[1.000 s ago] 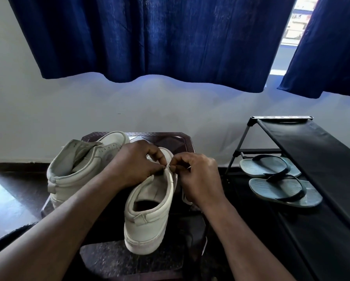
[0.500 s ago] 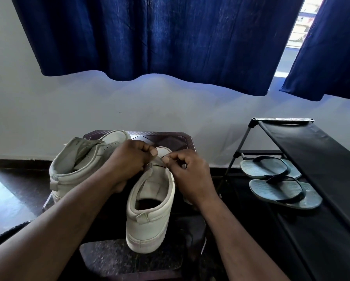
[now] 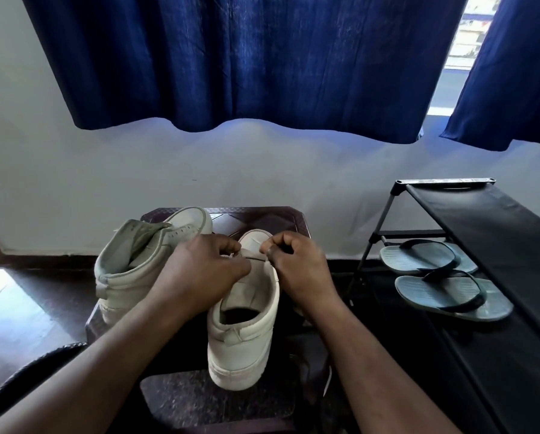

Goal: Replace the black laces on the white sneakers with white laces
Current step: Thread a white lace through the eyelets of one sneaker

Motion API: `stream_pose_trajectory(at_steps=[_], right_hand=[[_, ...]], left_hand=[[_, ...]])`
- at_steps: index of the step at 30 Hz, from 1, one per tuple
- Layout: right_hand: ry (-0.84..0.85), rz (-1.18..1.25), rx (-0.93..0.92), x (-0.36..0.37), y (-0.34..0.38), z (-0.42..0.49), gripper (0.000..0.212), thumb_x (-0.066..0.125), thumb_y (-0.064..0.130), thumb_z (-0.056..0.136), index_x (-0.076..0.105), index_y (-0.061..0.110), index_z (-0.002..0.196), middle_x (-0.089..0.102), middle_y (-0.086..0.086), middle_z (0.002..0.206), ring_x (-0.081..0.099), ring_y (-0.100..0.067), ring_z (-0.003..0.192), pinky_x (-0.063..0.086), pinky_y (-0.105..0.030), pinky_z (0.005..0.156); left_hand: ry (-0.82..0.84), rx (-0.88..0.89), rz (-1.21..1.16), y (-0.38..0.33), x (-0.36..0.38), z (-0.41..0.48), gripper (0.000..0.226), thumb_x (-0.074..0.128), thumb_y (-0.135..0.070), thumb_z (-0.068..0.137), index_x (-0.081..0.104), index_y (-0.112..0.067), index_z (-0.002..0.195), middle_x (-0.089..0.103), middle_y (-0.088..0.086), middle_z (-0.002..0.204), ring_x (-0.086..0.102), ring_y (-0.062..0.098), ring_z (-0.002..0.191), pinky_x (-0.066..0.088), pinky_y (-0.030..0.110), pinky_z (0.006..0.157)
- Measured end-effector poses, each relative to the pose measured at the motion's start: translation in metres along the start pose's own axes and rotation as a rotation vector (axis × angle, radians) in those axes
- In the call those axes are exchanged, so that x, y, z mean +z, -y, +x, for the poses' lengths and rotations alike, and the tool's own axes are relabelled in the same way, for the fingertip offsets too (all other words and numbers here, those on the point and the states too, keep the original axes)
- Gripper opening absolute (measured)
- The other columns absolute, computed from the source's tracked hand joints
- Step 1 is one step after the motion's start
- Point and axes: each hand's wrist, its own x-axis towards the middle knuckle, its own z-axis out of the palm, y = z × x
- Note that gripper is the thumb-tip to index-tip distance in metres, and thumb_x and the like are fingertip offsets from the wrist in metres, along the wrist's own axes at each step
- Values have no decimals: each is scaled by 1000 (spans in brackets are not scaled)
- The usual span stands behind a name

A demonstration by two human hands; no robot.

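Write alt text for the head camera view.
Two bare hands, left hand and right hand, pinch at the lace area of a white sneaker on a dark stool. A second white sneaker sits at left, and flip-flops rest on a black rack at right.

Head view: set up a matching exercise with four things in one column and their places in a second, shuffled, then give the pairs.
Things:
1. near sneaker
2. far sneaker
3. flip-flops
4. curtain

Places:
A. hanging over the wall at the top
B. on the lower shelf of the black rack, at right
C. between the left hand and right hand, heel toward the camera
D. on the stool, left of the hands

Pairs: 1-C, 2-D, 3-B, 4-A
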Motion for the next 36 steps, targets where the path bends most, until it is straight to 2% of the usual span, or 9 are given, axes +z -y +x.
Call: stream_pose_trajectory(at_steps=[3,7,9,13,17,21,27,31,36], right_hand=[[0,102,-64,-1,17,-5,13,74,22,92,76,23,80,69,17,70,59,-3,65,47,-29,68],[-3,862,-246,-26,64,-11,17,60,8,102,68,14,88,71,-2,83,64,-14,77,53,-27,72],[-10,986,-245,-36,69,-12,15,56,9,103,66,11,92,71,-2,82,64,-15,75,54,-26,71],[-118,350,-127,-15,40,2,16,74,16,94,75,19,78,68,3,66,55,-10,59,46,-31,60],[55,-162,-59,-2,26,8,19,79,30,83,73,27,65,72,10,70,63,-5,67,53,-30,70],[101,-218,-57,-3,29,3,24,78,27,77,68,26,55,68,9,69,64,-11,71,56,-38,72],[89,-153,-52,-4,29,1,19,81,22,75,67,15,64,69,6,86,66,-15,82,57,-42,80],[94,-136,-75,-2,28,1,22,81,17,74,64,16,61,67,5,86,66,-14,80,54,-35,75],[143,-112,-133,-1,23,3,14,82,13,73,70,11,65,66,9,95,63,-1,89,45,-14,74]], left_hand=[[-59,6,76,-1,-1,-1,28,71,-31,82,80,-33,108,77,-12,103,69,8,95,50,24,79],[-74,8,60,3,-1,3,30,67,-25,86,79,-34,111,77,-15,110,68,8,107,47,22,86],[-96,-3,30,3,-1,2,26,66,-25,88,79,-32,109,77,-15,103,68,9,102,47,23,82],[-89,-59,-60,3,-4,5,25,66,-18,87,82,-31,101,76,-13,97,67,12,96,46,25,79],[-101,-112,-171,4,-3,6,27,65,-14,83,83,-33,90,76,-17,87,67,5,91,49,25,77],[-110,-152,-271,6,-2,6,29,63,-11,81,83,-33,82,76,-17,78,69,5,82,54,26,73],[-104,-170,-321,5,-3,3,26,65,-12,80,82,-33,80,77,-14,75,72,10,78,59,33,76],[-123,-130,-362,8,-2,2,23,68,-11,82,81,-30,83,76,-15,75,69,2,71,55,27,70],[-125,-114,-434,8,0,3,17,74,-10,81,81,-26,81,76,-11,72,65,-2,63,47,22,64]])
